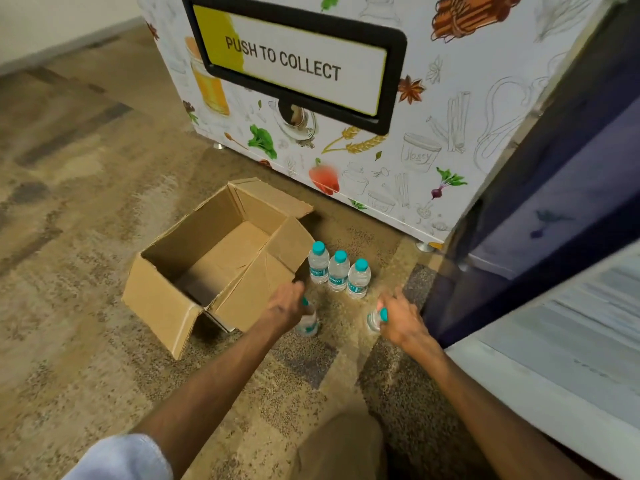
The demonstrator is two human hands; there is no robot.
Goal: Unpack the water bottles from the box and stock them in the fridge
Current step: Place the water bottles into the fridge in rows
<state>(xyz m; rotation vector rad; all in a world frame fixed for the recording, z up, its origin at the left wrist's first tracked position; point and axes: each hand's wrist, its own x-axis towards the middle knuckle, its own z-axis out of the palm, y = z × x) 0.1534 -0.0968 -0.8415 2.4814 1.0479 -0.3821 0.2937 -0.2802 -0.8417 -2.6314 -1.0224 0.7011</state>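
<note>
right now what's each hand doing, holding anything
Left hand: grips a water bottle.
Right hand: grips a second water bottle near its cap.

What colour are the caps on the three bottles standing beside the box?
Teal; the caps show best in the head view.

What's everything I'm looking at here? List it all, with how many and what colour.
cardboard box: 1, brown, open on the carpet
standing water bottles: 3, clear with teal caps, in a row right of the box
left bottle: 1, clear, teal cap, in the left hand
right bottle: 1, clear, teal cap, in the right hand
vending machine: 1, white with food drawings, behind the box
carpet: mottled brown, underfoot
left hand: 1, grips the left bottle
right hand: 1, grips the right bottle
</note>
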